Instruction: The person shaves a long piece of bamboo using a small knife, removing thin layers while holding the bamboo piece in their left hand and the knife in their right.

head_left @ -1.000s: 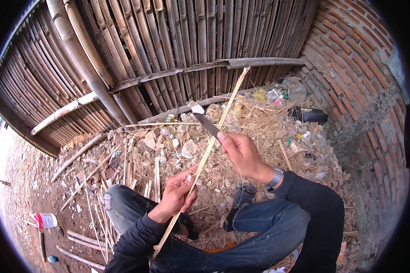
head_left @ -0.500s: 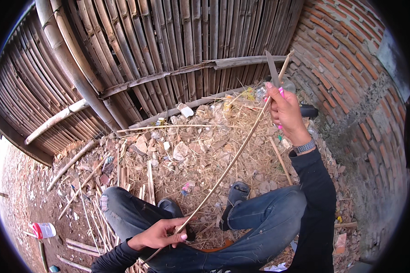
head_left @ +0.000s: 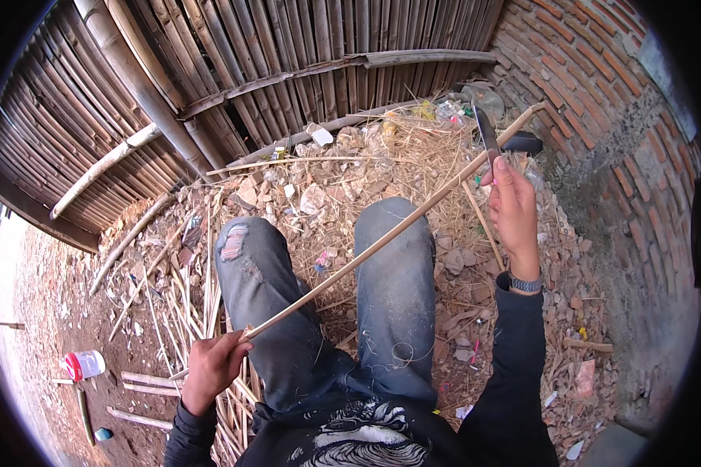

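Observation:
A long, thin bamboo strip (head_left: 382, 240) slants across my lap, from low left to far right. My left hand (head_left: 212, 366) is closed round its near end, beside my left thigh. Toward the far end, my right hand (head_left: 516, 214) grips a knife, its handle mostly covered by the fingers. The knife's dark blade (head_left: 484, 129) points up and away, its lower part against the strip. Whether the right fingers also pinch the strip is hard to make out.
Split bamboo pieces (head_left: 197, 311) lie in a heap left of my legs. Farther left sits a clear container with a red lid (head_left: 86, 365). Rubble and straw (head_left: 382, 175) cover the ground before a bamboo fence (head_left: 288, 47). A brick wall (head_left: 600, 148) stands close on the right.
My knees have come up and together under the strip. My left hand has shifted left to the strip's near end; my right hand with the knife has moved right and lower.

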A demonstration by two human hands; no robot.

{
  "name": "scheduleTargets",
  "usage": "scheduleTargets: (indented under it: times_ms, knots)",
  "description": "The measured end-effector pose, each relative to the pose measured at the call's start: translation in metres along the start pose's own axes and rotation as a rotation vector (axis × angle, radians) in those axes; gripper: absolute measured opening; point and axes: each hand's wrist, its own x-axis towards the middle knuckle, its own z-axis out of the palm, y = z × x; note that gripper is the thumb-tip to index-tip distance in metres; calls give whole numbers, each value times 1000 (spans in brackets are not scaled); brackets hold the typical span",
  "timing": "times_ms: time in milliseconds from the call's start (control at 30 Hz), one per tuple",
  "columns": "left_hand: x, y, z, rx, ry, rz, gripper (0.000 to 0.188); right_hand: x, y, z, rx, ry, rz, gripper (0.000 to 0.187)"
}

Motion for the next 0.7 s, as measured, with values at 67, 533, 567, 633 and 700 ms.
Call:
scheduleTargets:
  times_ms: [67,533,567,633,700]
  knots:
    - [-12,-1,9,52,53,55,19,-21,24,-5,-74,12,1,48]
    - [-3,-5,36,287,116,97,17,-101,54,69,-346,-235,-274,42]
    - [-2,-6,38,274,122,118,17,-83,60,62,-362,-115,-252,47]
    - [9,-1,47,218,173,171,18,-37,84,26,-422,153,-162,52]
    - [19,13,48,214,142,134,18,-32,81,23,-430,134,-153,53]
